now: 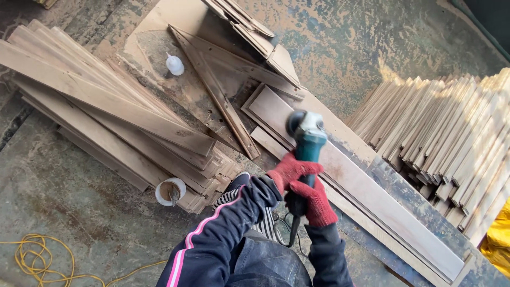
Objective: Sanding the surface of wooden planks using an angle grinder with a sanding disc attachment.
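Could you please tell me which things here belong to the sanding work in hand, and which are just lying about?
In use:
- left hand and right hand, gloved, gripping the green angle grinder
- long board under it

Lying about:
- plank pile
- stacked slats
- white squeeze bottle
- white cup
- yellow cord

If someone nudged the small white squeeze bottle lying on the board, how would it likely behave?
The white squeeze bottle looks small and plastic, so it is probably light and would shift easily. It seems to lie on its side on the sawdust-covered board, so its rounded body may roll a little. Its tapered tip would likely curve that roll.
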